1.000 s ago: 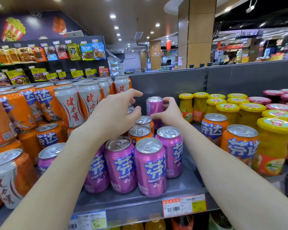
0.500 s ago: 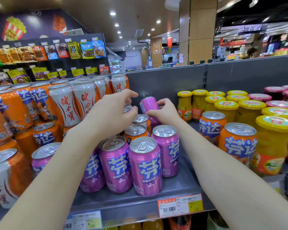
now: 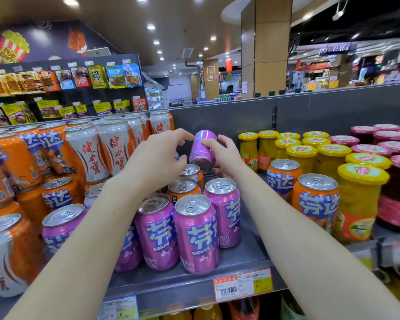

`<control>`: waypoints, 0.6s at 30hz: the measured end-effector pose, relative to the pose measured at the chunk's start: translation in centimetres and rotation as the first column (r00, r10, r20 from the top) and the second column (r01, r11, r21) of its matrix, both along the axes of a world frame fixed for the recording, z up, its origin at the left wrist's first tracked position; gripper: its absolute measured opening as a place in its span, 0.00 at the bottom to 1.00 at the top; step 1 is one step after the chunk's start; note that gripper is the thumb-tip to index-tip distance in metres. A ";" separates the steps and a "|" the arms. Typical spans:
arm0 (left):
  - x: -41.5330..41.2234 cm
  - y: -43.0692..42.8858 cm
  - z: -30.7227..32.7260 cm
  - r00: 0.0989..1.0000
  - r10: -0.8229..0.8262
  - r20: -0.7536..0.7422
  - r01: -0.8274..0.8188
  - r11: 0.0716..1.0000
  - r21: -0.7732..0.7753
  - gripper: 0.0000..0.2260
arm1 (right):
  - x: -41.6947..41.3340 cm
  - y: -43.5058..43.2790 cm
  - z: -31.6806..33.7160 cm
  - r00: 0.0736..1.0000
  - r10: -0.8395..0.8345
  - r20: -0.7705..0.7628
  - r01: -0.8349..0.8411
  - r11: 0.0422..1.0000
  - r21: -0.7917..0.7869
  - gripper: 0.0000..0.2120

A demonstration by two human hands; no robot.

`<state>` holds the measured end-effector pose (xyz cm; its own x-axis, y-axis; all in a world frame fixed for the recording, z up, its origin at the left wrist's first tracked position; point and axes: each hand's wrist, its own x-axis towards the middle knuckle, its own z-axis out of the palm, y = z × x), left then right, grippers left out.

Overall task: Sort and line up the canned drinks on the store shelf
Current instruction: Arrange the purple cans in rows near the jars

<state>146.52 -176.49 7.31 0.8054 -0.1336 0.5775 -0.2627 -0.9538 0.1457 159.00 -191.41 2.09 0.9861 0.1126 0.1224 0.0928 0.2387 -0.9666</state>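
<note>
We see one purple can (image 3: pixel 202 146) lifted clear and tipped over, its dished base facing us, gripped in our right hand (image 3: pixel 226 155) above the back of the row. Below it, upright purple cans (image 3: pixel 195 229) with blue lettering bunch unevenly near the front of the shelf (image 3: pixel 194 285), orange cans (image 3: pixel 184 188) just behind them. Two more orange cans (image 3: pixel 315 199) stand to the right.

1. Grey shelf (image 3: pixel 249 255) is running across the lower frame, price tag (image 3: pixel 243 285) sitting on its front edge.
2. Purple cans (image 3: pixel 195 234) are standing centre, orange cans (image 3: pixel 315 204) right of them, yellow-lidded jars (image 3: pixel 361 199) further right.
</note>
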 end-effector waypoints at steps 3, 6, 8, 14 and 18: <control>0.3 -0.1 0.0 1.000 0.006 0.011 -0.006 1.000 0.023 0.21 | -1.1 0.1 1.2 0.991 0.113 -0.071 -0.103 0.986 0.133 0.31; 0.5 -0.1 0.0 1.000 0.004 0.018 -0.005 0.999 0.039 0.25 | -2.1 -0.6 1.8 0.960 0.243 -0.136 -0.198 0.939 0.281 0.19; 0.8 -0.1 0.2 1.000 -0.009 0.015 0.009 0.999 0.043 0.28 | -2.5 -1.1 2.0 0.942 0.289 -0.172 -0.218 0.914 0.343 0.18; 1.4 -0.8 0.8 0.994 -0.106 0.035 0.106 0.994 -0.003 0.36 | -3.5 -1.6 2.9 0.930 0.295 -0.218 -0.254 0.946 0.200 0.20; 1.8 -1.0 1.8 0.985 -0.151 0.078 0.157 0.985 -0.072 0.30 | -3.7 -1.6 3.1 0.941 0.273 -0.198 -0.277 0.961 0.010 0.32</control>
